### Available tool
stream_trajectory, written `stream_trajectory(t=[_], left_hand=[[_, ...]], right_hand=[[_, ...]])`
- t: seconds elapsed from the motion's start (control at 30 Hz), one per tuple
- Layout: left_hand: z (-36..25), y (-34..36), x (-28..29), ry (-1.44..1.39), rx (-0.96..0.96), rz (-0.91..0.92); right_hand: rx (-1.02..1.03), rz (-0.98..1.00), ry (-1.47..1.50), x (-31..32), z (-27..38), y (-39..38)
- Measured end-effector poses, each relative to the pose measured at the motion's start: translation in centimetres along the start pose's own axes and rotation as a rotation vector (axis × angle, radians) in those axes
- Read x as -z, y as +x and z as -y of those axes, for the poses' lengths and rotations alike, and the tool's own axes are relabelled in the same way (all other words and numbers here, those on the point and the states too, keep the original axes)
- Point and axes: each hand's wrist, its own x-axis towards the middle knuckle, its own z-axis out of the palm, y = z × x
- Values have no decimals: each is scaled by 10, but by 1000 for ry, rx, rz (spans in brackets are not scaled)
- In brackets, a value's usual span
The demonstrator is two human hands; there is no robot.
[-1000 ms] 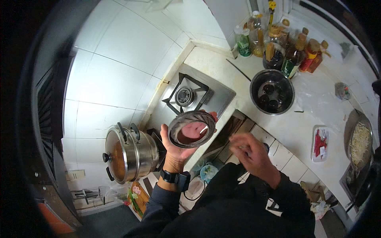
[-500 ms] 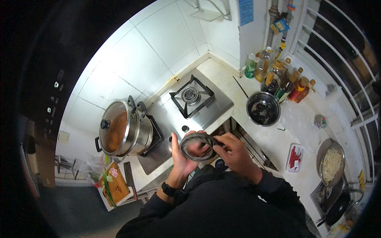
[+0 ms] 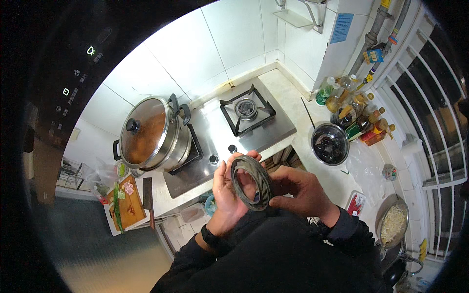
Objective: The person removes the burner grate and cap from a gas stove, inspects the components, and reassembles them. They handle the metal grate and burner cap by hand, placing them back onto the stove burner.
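Note:
A dark, worn, ridged ring [image 3: 264,192] is held tilted on edge between both hands, just in front of the steel two-burner stove [image 3: 212,141]. My left hand [image 3: 229,195] cradles it from the left with the palm up and fingers curled behind it. My right hand [image 3: 305,193] grips its right side with thumb and fingers. A lidded steamer pot [image 3: 146,132] stands on the left burner; the bare right burner [image 3: 245,110] has a black pan support.
A chopping board with vegetables [image 3: 131,205] and a cleaver [image 3: 149,195] lie left. At right are a steel bowl [image 3: 330,144], bottles [image 3: 361,112], a red-filled tray [image 3: 356,200], a colander with pale strands [image 3: 393,224] and a barred window [image 3: 430,122].
My right hand came onto the ring, and the ring has turned from facing up to standing more on edge. The view has swung, showing more of the hood and window.

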Motion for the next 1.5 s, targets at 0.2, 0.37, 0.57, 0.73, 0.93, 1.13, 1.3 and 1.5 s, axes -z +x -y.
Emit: stream_trajectory(t=[0.2, 0.37, 0.57, 0.73, 0.93, 1.13, 1.3, 1.5], left_hand=[[-8, 17, -8, 50, 27, -68], [-11, 17, -18, 56, 65, -95], [-16, 26, -20, 80, 90, -96], [-20, 28, -23, 142, 59, -83], [-29, 22, -28, 484, -244, -73], [-49, 6, -44, 1140, -413, 103], [-63, 13, -58, 1363, -364, 223], [-64, 24, -54, 1283, -287, 301]], right_hand=[[1, 77, 12, 5, 0, 25], [176, 119, -62, 6, -5, 47], [171, 264, -44, 7, -9, 66], [181, 236, 193, 9, -19, 78], [4, 95, 703, 17, -22, 92], [-17, 107, 814, 28, -13, 103], [-35, 119, 804, 26, -20, 112], [-99, 166, 590, 33, -17, 113]])
